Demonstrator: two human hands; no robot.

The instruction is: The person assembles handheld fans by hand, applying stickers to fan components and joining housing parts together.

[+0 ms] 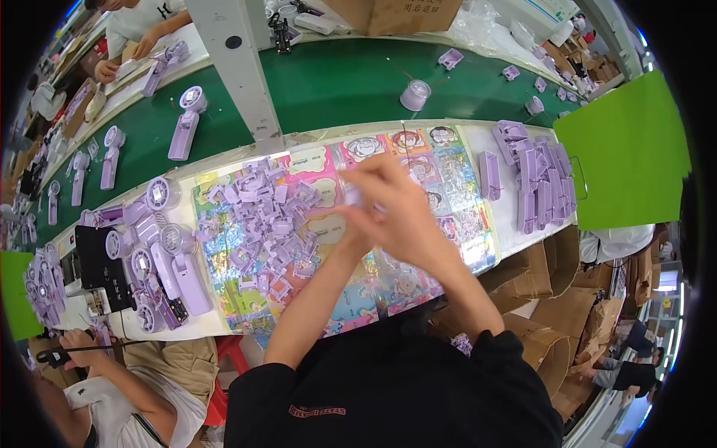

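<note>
Both my hands are raised together above a glossy cartoon sticker mat (pixel 455 179) on the white bench. My right hand (pixel 407 213) lies over my left hand (pixel 351 224), with the fingers pinched close. A small pale piece (pixel 352 196) shows between the fingertips, blurred; I cannot tell which hand grips it. Just left of the hands lies a heap of small lilac plastic parts (pixel 258 216) spread over the mat.
Lilac handheld fan bodies (pixel 175 261) lie left of the mat. Stacked lilac shells (pixel 538 179) sit at the right by a green bin (pixel 627 157). A green conveyor belt (pixel 336 82) runs behind, carrying fans (pixel 185 123) and a cup (pixel 414 95). Other people work at lower left and upper left.
</note>
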